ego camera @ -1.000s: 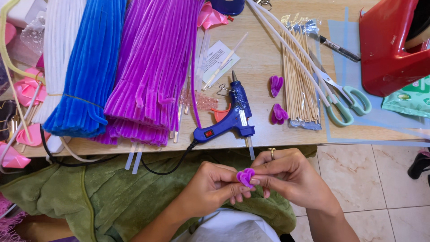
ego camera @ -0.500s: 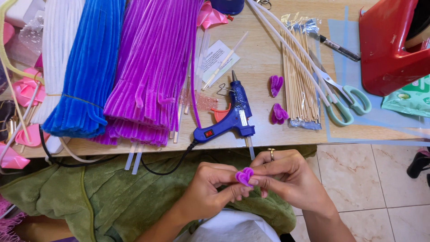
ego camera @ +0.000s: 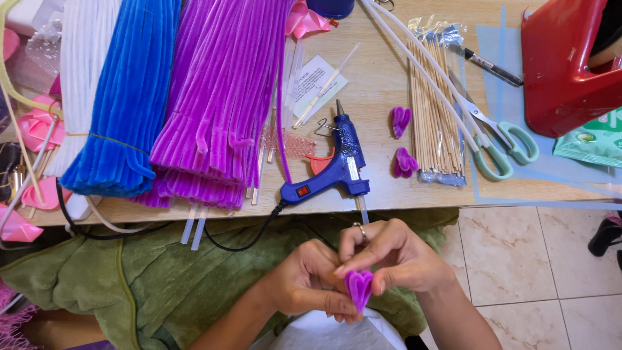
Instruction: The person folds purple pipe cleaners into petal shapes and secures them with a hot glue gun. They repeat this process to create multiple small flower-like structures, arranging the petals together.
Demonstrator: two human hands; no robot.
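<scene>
Head view: both hands sit low in frame, over the lap and off the surface (ego camera: pixel 389 97). The left hand (ego camera: pixel 310 285) and right hand (ego camera: pixel 395 259) meet on a small purple petal piece (ego camera: pixel 358 288), folded from fuzzy stem wire. Left fingers pinch its lower end; right fingers close over its top and side. Both are grasping it, neither released.

Progress, as a judgement: two similar purple petals (ego camera: pixel 401 120) and (ego camera: pixel 405 163) already lie on the surface beside the bundle of wooden skewers (ego camera: pixel 433 116), so two look done and the held one is likely in shaping (how many a set needs, cannot tell). The blue glue gun (ego camera: pixel 337 165) rests untouched near the front edge, cord trailing over the edge onto the green cloth (ego camera: pixel 162 272).

Room: the left half of the surface is crowded with purple stems (ego camera: pixel 227 97), blue stems (ego camera: pixel 126 97) and white stems (ego camera: pixel 81 71). Scissors (ego camera: pixel 502 139) and a red tub (ego camera: pixel 567 65) fill the right. Open patches lie between glue gun and skewers, and around the paper card (ego camera: pixel 314 81). The lap has free room; tiled floor (ego camera: pixel 518 259) is to the right.
</scene>
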